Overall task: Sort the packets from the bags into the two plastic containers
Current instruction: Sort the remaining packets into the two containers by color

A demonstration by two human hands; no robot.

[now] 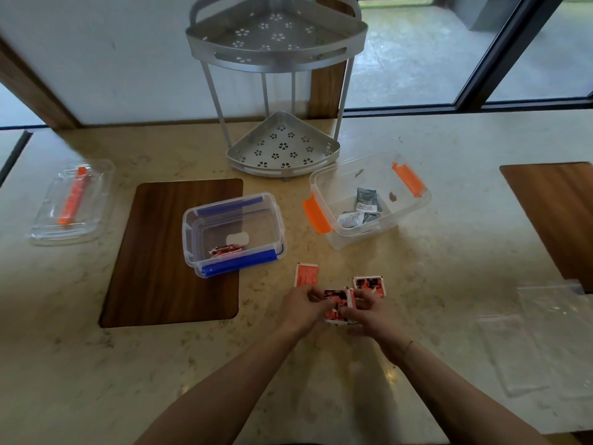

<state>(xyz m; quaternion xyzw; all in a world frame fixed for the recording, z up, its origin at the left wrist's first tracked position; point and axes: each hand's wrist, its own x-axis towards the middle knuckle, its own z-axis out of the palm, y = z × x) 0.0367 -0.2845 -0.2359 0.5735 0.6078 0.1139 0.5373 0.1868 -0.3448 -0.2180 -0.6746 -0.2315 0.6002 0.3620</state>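
Observation:
My left hand [300, 308] and my right hand [369, 311] meet over the counter and together pinch a stack of orange-and-black packets [337, 305]. Two more orange packets lie flat just beyond them, one plain orange [306, 275] and one orange-and-black [369, 285]. The blue-clipped container [232, 232] stands on a dark wooden board and holds an orange packet [224, 251]. To its right is the orange-clipped container [365, 197], with grey and white packets [361, 208] inside.
A clear lid with an orange handle [72, 202] lies at the far left. A metal two-tier corner rack [282, 146] stands at the back. Empty clear plastic bags [539, 335] lie at the right, near a second wooden board [558, 213].

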